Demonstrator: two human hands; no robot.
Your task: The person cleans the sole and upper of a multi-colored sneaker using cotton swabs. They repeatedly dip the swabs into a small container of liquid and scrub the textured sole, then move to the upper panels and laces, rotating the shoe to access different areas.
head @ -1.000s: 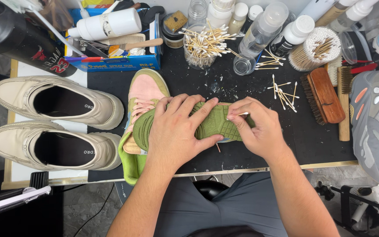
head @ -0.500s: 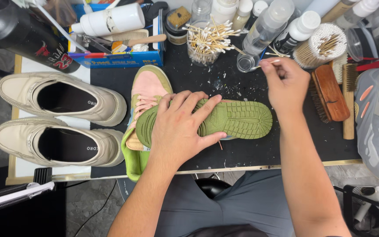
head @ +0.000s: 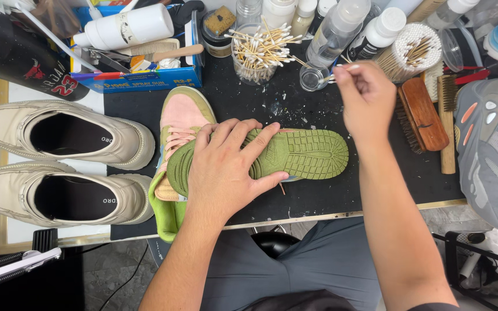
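While the sole sits face up, here's the rundown:
Shoe: green rubber-soled sneaker (head: 301, 153) upside down on the black mat (head: 318, 196), near edge.
Left hand (head: 226, 167): spread flat, pinning it.
Right hand (head: 367, 98): pinching a wooden cotton swab (head: 344, 70) at the small clear glass cup (head: 310, 76).
Progress: looks mid-clean, heel treads (head: 318, 154) probably left.

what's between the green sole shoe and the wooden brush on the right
In the head view, only the person's right forearm crosses the stretch between the green-soled shoe and the wooden brush; beneath it is bare black mat.
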